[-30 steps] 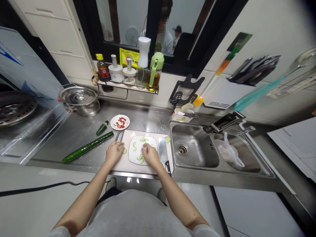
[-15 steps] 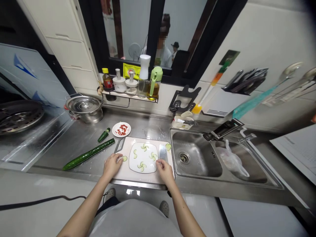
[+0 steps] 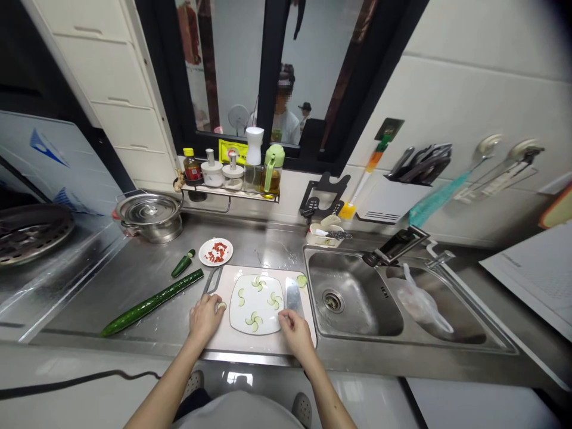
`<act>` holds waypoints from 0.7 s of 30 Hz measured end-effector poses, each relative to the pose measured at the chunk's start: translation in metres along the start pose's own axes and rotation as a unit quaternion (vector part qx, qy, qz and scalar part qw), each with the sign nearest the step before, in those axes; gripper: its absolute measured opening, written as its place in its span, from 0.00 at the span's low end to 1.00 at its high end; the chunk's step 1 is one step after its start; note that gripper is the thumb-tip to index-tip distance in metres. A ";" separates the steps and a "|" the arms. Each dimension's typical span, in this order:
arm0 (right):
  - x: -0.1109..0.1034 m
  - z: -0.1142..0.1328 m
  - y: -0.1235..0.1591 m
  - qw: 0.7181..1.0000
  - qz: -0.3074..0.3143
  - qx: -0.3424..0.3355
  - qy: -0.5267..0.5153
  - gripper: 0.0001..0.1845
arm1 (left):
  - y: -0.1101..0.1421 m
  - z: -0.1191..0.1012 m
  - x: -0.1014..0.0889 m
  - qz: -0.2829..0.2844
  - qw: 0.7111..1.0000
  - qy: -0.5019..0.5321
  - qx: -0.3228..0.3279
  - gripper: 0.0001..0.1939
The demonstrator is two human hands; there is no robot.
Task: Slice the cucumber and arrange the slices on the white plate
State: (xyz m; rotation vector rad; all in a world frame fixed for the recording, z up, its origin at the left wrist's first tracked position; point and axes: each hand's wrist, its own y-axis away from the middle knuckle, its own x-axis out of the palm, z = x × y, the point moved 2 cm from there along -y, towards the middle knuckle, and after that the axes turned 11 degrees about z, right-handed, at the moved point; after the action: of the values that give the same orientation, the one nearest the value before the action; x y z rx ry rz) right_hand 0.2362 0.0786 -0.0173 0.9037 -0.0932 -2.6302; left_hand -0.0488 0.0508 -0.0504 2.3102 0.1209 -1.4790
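Note:
A white square plate (image 3: 257, 319) lies on a pale cutting board (image 3: 218, 344), with cucumber slices (image 3: 254, 322) arranged on it in several pinwheel shapes and one smaller curve at left. My left hand (image 3: 205, 319) is at the board's left side, fingertips closed on a round cucumber slice (image 3: 221, 305) that they partly cover. At the plate's right edge, my right hand (image 3: 297, 332) has thumb and fingers pinched together; whatever is between them is hidden. A knife (image 3: 292, 295) with a broad blade rests beyond that hand, beside more cucumber slices (image 3: 302, 280).
Left of the board lie a long cucumber (image 3: 154, 302) and a short cucumber piece (image 3: 182, 266). A small plate (image 3: 204, 256) holds chopped red bits. A steel pot (image 3: 163, 229) stands at back left, a double sink (image 3: 353, 333) at right, and a seasoning rack (image 3: 232, 192) behind.
My left fingertips have moved onto the round cucumber slice, which now shows only in part. My right hand stays pinched by the plate's edge. The camera view has tilted up slightly.

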 end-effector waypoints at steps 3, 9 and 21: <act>-0.001 0.004 0.000 1.000 0.005 -0.003 -0.007 0.16 | 0.000 -0.003 -0.002 0.008 1.000 0.014 0.004 0.10; -0.002 0.010 0.001 1.000 0.010 -0.005 -0.017 0.17 | -0.003 0.002 0.003 0.008 0.995 0.102 -0.004 0.07; -0.006 0.075 -0.032 0.993 0.019 -0.070 -0.090 0.13 | 0.013 -0.048 -0.041 0.073 0.780 0.618 0.073 0.26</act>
State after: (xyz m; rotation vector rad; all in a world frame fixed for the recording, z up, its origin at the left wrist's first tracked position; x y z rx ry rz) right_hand 0.1851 0.1072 0.0404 0.6127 0.0281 -2.6388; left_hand -0.0225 0.0625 0.0074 2.9085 0.1672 0.3207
